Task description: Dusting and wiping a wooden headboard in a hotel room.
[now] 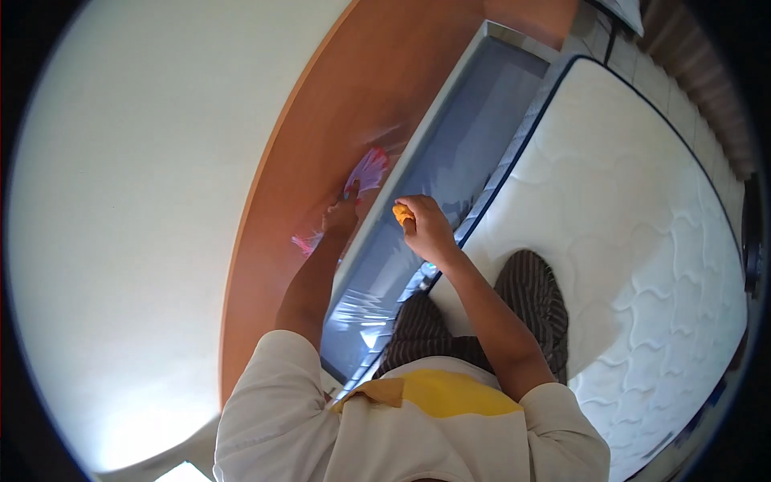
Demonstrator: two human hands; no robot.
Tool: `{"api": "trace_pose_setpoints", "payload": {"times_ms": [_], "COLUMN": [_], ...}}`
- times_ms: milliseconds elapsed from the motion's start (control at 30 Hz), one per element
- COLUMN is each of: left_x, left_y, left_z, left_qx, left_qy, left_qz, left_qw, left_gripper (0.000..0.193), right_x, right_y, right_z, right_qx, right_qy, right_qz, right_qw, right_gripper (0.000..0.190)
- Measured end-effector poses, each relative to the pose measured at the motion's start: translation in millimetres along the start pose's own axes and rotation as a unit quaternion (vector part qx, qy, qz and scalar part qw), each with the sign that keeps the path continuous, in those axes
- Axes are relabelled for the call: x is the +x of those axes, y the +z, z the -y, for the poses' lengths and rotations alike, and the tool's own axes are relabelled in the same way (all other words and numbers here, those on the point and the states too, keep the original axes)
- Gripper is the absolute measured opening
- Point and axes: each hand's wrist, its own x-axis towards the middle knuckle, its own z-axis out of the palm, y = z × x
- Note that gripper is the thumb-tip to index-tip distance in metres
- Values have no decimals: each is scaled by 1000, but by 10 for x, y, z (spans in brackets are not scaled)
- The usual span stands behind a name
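My left hand [341, 215] is closed around a purple and pink bristled brush or duster [367, 170], held against the reddish-brown wooden panel [319, 114]. More pink and pale bristles show beside my left forearm. My right hand [427, 229], to the right, grips a crumpled orange cloth [402, 213] above the grey surface [464, 114] with a pale raised edge. Plastic film seems to cover part of that grey surface.
A white quilted mattress [602, 181] with dark piping lies at the right, under my knees. The narrow grey section runs between it and the wooden panel. A pale wall [144, 181] stands at the left; brown curtains [692, 66] hang beyond the tiled floor.
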Motion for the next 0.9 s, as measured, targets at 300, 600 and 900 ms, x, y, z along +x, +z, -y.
{"api": "trace_pose_setpoints", "payload": {"times_ms": [300, 600, 900], "left_x": [-13, -133, -113], "left_y": [339, 196, 54], "left_z": [59, 243, 414], "left_qx": [32, 68, 49], "left_qy": [-54, -94, -60], "left_qz": [-100, -106, -234], "left_qw": [993, 988, 969], "left_gripper": [80, 78, 87], "right_x": [417, 746, 749], "right_y": [-266, -447, -379], "right_z": [-370, -486, -618], "right_qx": [-3, 20, 23], "right_qy": [-24, -27, -19], "right_qz": [158, 253, 270], "right_qw": [987, 967, 962], "right_gripper": [34, 34, 34]}}
